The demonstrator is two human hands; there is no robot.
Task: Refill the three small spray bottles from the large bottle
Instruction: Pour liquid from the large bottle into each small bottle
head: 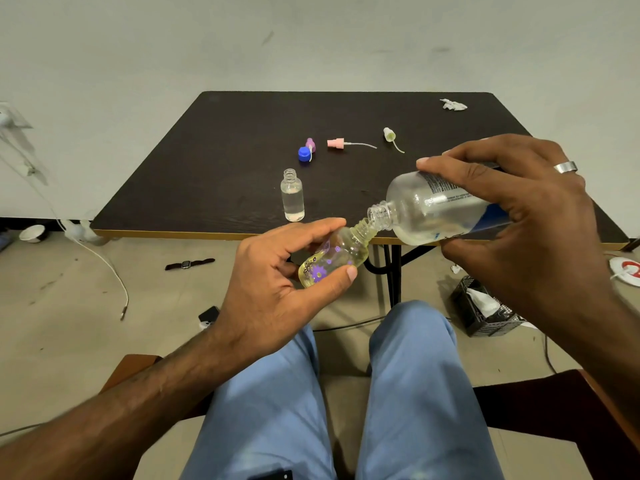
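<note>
My right hand (512, 209) grips the large clear bottle (433, 209), tipped on its side with its open neck pointing left. The neck touches the mouth of a small yellowish bottle with purple flowers (332, 259), which my left hand (277, 282) holds tilted in front of the table edge. A second small clear bottle (293, 195) stands open and upright on the dark table (214, 174), partly filled. Behind it lie a blue cap (304, 154), a purple spray head (310, 144), a pink spray head with tube (336, 143) and a white-green spray head (389, 134).
A crumpled tissue (453, 105) lies at the table's far right corner. On the floor are a wristwatch (188, 264), a white cable (104, 261), a bowl (33, 233) and a black crate (485, 310). My knees in blue trousers (408, 375) are below the hands.
</note>
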